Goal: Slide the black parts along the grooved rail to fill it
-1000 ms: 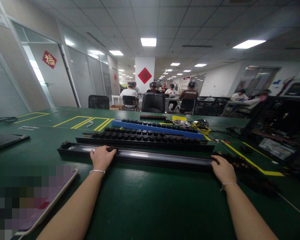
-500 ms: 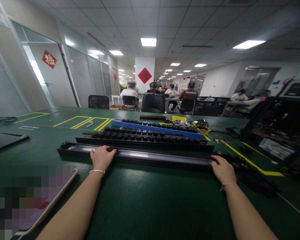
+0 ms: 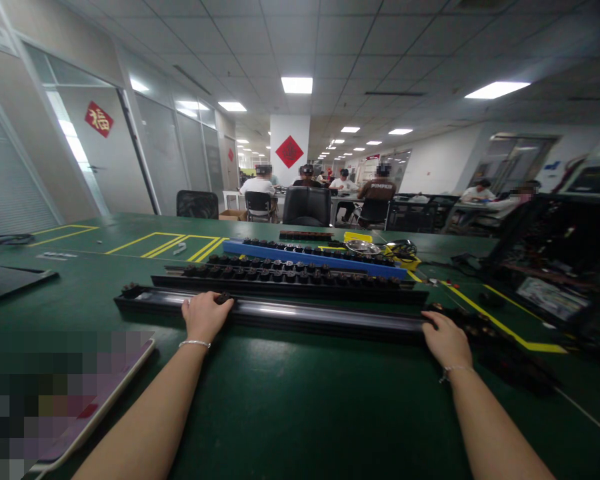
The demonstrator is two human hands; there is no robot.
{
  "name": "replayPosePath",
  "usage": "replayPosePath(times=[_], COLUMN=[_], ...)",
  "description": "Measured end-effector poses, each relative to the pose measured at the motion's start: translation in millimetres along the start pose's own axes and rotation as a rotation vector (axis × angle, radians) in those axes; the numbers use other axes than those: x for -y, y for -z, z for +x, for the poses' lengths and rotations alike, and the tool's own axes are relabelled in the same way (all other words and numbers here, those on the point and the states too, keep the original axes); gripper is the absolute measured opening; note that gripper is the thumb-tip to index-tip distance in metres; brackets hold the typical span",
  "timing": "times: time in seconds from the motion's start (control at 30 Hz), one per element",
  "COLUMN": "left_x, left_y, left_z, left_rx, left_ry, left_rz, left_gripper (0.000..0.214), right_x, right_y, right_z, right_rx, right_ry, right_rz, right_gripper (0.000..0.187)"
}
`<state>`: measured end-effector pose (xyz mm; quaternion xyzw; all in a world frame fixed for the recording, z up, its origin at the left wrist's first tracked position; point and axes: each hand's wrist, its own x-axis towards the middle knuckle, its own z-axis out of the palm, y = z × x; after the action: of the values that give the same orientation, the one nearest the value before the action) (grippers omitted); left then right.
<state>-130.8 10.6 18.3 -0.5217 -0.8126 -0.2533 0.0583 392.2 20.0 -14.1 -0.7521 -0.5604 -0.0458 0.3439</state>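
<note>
A long black channel rail with a shiny inner groove lies across the green table in front of me. My left hand is closed around a small black piece seated in the groove, left of the rail's middle. Another small dark piece sits at the rail's left end. My right hand grips the right end, its thumb and index finger at the edge. Its other fingers are partly hidden. Just beyond lies a second black rail with a row of round black parts behind it.
A blue rail with black parts lies farther back, near a yellow tray and a metal dish. Dark equipment stands at right, a pale-edged tablet-like object at lower left. Several people sit at tables beyond.
</note>
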Motion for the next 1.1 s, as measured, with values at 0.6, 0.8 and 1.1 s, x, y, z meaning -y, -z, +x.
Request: replayPosePath(times=[0.6,0.8,1.1], left_x=[-2,-5,-11], left_y=[-1.1,-0.3,-3.2], left_z=[-1,-3,-6], left_rx=[-0.014,-0.021,-0.029], left_ry=[-0.060,-0.101,-0.156], left_rz=[-0.015,-0.002,-0.043], left_gripper=[0.041,0.041,0.039], right_x=[3,0,0], right_y=[3,0,0], right_z=[-1,0,1], right_rx=[0.057,0.025,0.044], right_ry=[-0.054,-0.010,-0.030], right_rz=[-0.020,-0.046,-0.036], right_gripper=[0.042,0.041,0.040])
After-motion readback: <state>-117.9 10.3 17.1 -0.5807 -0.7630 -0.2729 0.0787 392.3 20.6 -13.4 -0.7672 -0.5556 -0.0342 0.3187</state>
